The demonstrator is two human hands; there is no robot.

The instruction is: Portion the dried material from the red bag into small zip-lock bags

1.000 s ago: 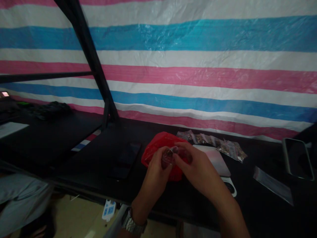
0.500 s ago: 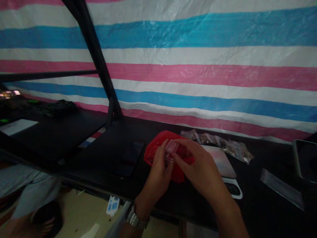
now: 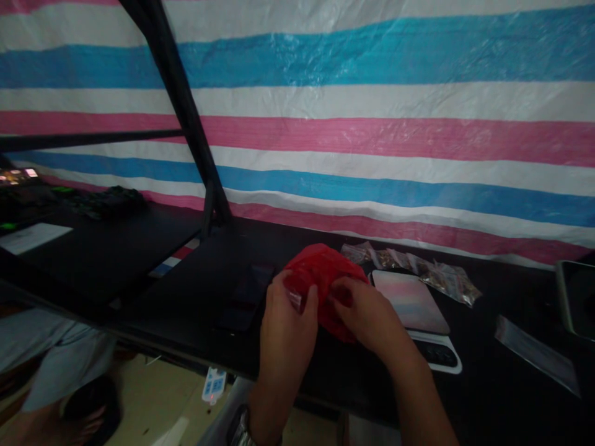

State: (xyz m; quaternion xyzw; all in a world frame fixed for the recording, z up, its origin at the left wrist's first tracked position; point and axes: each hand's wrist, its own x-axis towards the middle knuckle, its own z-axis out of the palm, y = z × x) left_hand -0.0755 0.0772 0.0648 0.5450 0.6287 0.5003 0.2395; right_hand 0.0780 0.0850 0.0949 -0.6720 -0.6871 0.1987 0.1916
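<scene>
A red plastic bag point(image 3: 320, 260) sits on the black table between my two hands. My left hand point(image 3: 288, 325) is closed at the bag's left side. A small piece of clear plastic point(image 3: 295, 300), looking like little clear bags, shows between its thumb and fingers. With its fingertips bent in, my right hand point(image 3: 367, 310) pinches the red bag's right side. What lies inside the red bag is hidden. Just right of that hand is a small scale point(image 3: 411, 300) with a shiny plate and dark buttons on its front edge.
Several small zip bags with bits inside point(image 3: 446, 282) lie behind the scale. A long clear plastic sleeve point(image 3: 537, 353) and a phone-like device point(image 3: 579, 297) are at right. A dark phone point(image 3: 246, 297) lies left. A black frame post point(image 3: 183, 111) rises at left; a person's leg point(image 3: 69, 359) is below.
My hands have moved apart, the left one outward. The clear plastic that was between both hands now shows only at my left hand. My right hand has taken hold of the red bag.
</scene>
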